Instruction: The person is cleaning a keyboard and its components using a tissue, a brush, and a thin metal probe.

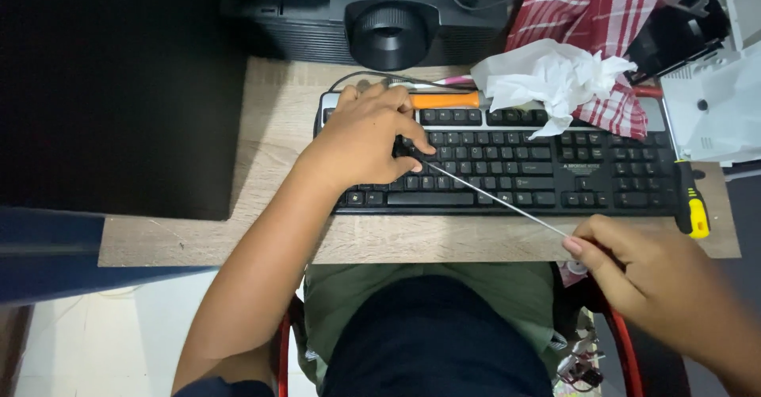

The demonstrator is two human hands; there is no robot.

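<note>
Left hand (361, 139) rests on the left part of the black keyboard (555, 167), fingers curled and pinching the far end of a thin metal rod (495, 199). Right hand (642, 274), beyond the bench's (261, 135) near edge, pinches the rod's near end between thumb and fingertips. Rod runs diagonally across the keys.

Surroundings: crumpled white tissue (547, 76) and a red striped cloth (602, 16) overlap the keyboard's far right corner. Orange-handled tool (444, 99) lies along its far edge; yellow-handled screwdriver (691, 199) at its right end. Black projector (380, 20) stands behind.
</note>
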